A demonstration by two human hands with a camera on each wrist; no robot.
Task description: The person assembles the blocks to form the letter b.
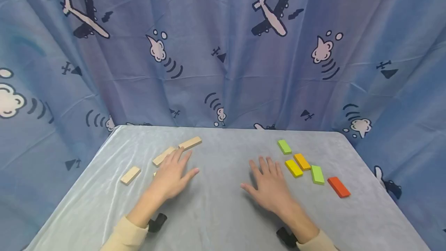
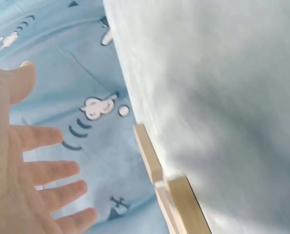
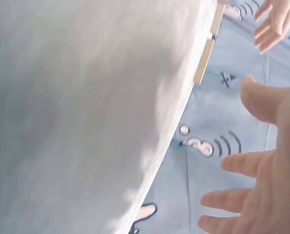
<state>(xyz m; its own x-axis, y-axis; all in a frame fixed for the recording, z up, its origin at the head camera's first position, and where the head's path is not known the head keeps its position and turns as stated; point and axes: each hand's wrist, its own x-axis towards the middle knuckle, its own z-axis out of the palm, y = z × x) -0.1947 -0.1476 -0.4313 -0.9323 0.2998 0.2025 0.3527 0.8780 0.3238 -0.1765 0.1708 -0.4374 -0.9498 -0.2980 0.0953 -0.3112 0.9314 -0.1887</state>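
My left hand hovers over the left half of the table, fingers spread and holding nothing. Plain wooden blocks lie around it: one to its left, another by its fingertips, a third farther back. Beneath the hand a corner of one more block peeks out, mostly hidden. On the other side my right hand is spread above the cloth, also empty. Closest to it is a yellow block. In the left wrist view, wooden blocks show beyond the fingers.
More painted blocks lie at the right: an orange one, a light green one behind, another light green one and a red one. A pale cloth covers the table. Behind hangs a blue patterned curtain.
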